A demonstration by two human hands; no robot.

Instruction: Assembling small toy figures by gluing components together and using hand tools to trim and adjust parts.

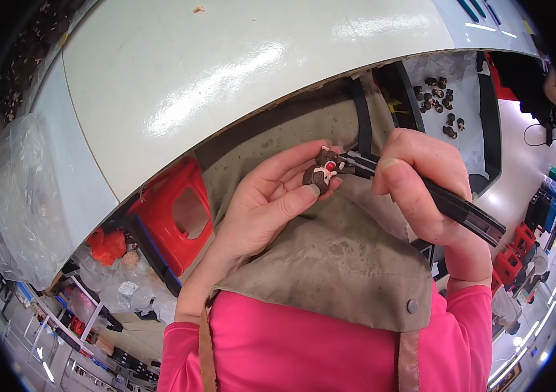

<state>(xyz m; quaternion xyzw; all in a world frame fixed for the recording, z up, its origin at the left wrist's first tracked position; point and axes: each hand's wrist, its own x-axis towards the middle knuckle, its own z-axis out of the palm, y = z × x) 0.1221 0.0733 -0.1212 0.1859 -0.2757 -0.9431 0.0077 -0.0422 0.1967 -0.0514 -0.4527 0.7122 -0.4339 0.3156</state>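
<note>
My left hand (pixel 261 209) is closed around a small dark-brown figurine (pixel 316 178) with pale pink parts and a red spot, pinched between thumb and fingers. In my right hand (pixel 425 186) is a black utility knife (pixel 464 212), gripped along its handle and pointing left. Its tip end meets the figurine's upper right side; whether the blade touches the surface is too small to tell. Both hands are over the olive-brown apron (pixel 337 261) on my lap, just in front of the table edge.
A pale table (pixel 239 78) spans the far side. To the right, a black tray (pixel 491 130) with a white liner holds several similar brown figurines (pixel 436 98). A red plastic stool (pixel 173 215) stands at left, near clear plastic bags (pixel 26 202). Other people sit far right.
</note>
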